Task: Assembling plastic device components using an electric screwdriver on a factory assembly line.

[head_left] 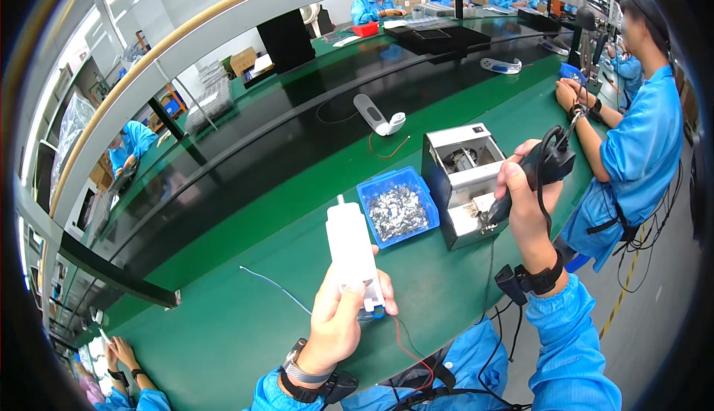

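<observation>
left hand (338,322): white plastic part (352,253) | right hand (520,188): black screwdriver (537,173)

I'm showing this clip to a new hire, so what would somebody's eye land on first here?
Probably the white plastic housing held upright in the left hand at lower centre, red and blue wires trailing from its base. Next, the black electric screwdriver gripped in the right hand, its tip down at the grey metal screw feeder. Beside that box sits a blue tray of small metal parts on the green bench.

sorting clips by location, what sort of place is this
Most likely an electronics assembly line: long green workbench, workers in blue smocks, an electric screwdriver in the right hand, and a blue bin of small metal parts.
</observation>
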Demonstrator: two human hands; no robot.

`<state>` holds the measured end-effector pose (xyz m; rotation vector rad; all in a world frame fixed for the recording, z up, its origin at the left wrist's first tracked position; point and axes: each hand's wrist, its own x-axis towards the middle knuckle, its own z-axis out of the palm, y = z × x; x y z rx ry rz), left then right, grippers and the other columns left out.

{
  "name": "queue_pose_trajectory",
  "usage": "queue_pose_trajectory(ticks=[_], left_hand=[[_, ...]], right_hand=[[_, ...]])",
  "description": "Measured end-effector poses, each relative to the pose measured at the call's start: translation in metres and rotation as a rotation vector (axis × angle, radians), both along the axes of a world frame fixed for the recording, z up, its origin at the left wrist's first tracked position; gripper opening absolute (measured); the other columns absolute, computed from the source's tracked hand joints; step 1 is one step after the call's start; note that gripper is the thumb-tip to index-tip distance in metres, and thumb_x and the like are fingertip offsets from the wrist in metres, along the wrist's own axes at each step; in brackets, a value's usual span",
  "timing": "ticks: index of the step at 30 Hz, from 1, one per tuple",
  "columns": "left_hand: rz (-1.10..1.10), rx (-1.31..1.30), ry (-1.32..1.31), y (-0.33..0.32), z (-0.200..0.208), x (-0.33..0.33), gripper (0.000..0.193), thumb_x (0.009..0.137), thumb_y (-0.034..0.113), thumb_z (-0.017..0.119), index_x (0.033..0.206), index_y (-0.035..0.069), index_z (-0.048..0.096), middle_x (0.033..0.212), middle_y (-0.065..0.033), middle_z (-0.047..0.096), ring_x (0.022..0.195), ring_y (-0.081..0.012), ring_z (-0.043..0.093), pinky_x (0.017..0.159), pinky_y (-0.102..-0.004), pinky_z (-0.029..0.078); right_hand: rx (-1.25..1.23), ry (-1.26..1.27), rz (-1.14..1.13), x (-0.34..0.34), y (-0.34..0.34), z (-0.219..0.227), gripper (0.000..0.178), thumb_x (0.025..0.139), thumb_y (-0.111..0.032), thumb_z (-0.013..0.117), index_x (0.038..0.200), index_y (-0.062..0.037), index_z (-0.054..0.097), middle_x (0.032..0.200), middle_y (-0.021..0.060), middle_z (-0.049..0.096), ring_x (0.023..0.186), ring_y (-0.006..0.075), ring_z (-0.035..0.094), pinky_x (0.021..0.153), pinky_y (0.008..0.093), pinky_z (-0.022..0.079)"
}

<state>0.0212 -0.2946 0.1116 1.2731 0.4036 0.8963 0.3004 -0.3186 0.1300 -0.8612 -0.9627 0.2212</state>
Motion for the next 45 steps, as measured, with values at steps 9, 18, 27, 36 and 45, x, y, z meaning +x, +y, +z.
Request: queue_pose_trajectory(ticks=[9,18,27,36,45], left_hand=[[-0.093,-0.292,-0.041,-0.003,0.005,-0.003,0.044,0.101,0.019,0.040,0.137,-0.005,0.036,0.092,-0.0136,0.059,0.075,-0.0230,0.063,0.070,-0.0354,0.053],[-0.072,-0.259,-0.017,-0.002,0.002,-0.007,0.043,0.099,0.015,0.036,0.137,-0.003,0.037,0.093,-0.0119,0.059,0.078,-0.0211,0.062,0.072,-0.0335,0.052],[-0.068,-0.274,-0.031,-0.006,0.010,-0.008,0.025,0.101,0.011,0.032,0.120,0.002,0.045,0.096,-0.0080,0.057,0.078,-0.0160,0.060,0.073,-0.0309,0.051],[-0.100,-0.241,-0.037,-0.005,0.004,-0.007,0.027,0.102,0.014,0.032,0.123,0.002,0.043,0.096,-0.0082,0.057,0.077,-0.0158,0.060,0.071,-0.0301,0.051],[-0.036,-0.086,0.077,-0.003,0.006,-0.002,0.033,0.102,0.013,0.031,0.132,0.002,0.040,0.097,-0.0079,0.058,0.077,-0.0149,0.060,0.069,-0.0279,0.050]], right_hand=[[-0.245,-0.037,0.126,-0.012,0.001,0.032,0.027,0.088,-0.011,0.064,0.111,-0.0003,0.054,0.071,0.0032,0.058,0.056,0.0082,0.054,0.052,0.0209,0.044],[0.125,0.005,0.646,-0.129,0.000,0.117,0.087,0.089,-0.076,0.021,0.112,0.0029,0.048,0.069,0.0112,0.055,0.048,0.0160,0.055,0.048,0.0270,0.050],[0.112,0.199,0.699,-0.174,0.006,0.123,0.093,0.085,-0.081,0.019,0.101,0.0045,0.050,0.063,0.0149,0.057,0.045,0.0164,0.053,0.041,0.0255,0.044],[0.113,0.109,0.751,-0.170,0.009,0.116,0.089,0.087,-0.079,0.021,0.102,0.0039,0.050,0.064,0.0152,0.057,0.046,0.0167,0.054,0.041,0.0253,0.044],[-0.080,0.193,0.816,-0.171,0.001,0.113,0.042,0.082,-0.033,0.069,0.107,-0.0028,0.052,0.081,0.0077,0.061,0.064,0.0142,0.057,0.049,0.0260,0.044]])
